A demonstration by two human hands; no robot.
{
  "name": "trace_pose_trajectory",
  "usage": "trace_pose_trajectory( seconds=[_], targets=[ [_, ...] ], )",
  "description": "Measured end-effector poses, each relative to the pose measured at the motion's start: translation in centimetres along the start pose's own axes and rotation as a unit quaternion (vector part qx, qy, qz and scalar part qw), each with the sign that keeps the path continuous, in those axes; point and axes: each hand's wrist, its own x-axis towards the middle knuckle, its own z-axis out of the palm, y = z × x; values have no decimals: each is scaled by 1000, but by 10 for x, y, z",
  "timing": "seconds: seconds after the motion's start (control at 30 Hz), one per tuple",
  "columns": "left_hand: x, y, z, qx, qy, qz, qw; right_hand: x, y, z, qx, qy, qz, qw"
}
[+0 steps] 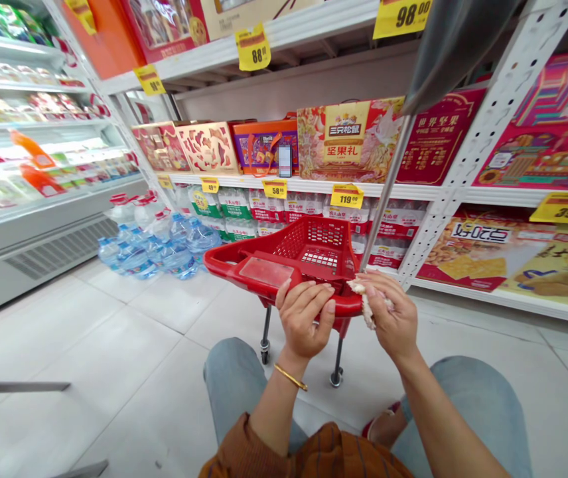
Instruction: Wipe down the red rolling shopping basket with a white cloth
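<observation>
In front of me stands a red plastic shopping basket cart [244,269] on thin metal legs with casters, its perforated basket facing the shelf. My left hand [306,315] is curled over the near red rim, fingers wrapped on it beside a clear label panel [267,271]. A crumpled whitish cloth [369,312] is bunched in my right hand [391,312], pressed against the rim's right corner. Part of the cloth is hidden by the fingers. Just beyond that hand a thin metal pole [383,206] rises up to a dark blurred shape.
Shelves behind the cart hold gift boxes [348,139] and packs of bottled water [267,207]. Large water bottles [159,242] stand on the floor at left, by a refrigerated display [35,245]. More snack boxes [488,249] fill the right. Metal bars [15,387] jut in at lower left.
</observation>
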Motion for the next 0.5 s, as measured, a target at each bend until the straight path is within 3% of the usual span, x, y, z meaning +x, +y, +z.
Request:
trace_pose_trajectory(
  seconds=[0.13,0.3,0.37,0.5],
  targets=[
    [-1,2,-1,1,5,-1,1000,-1,-9,-2,-9,38,31,999],
    [-3,3,-5,1,8,-1,1000,-7,-24,0,0,-34,-101,994],
    [-3,3,-7,0,5,-6,1000,-8,-21,1,-7,-34,-142,989],
    [-2,4,-11,-7,0,-11,1000,-8,-5,4,33,-18,-143,989]
  ],
)
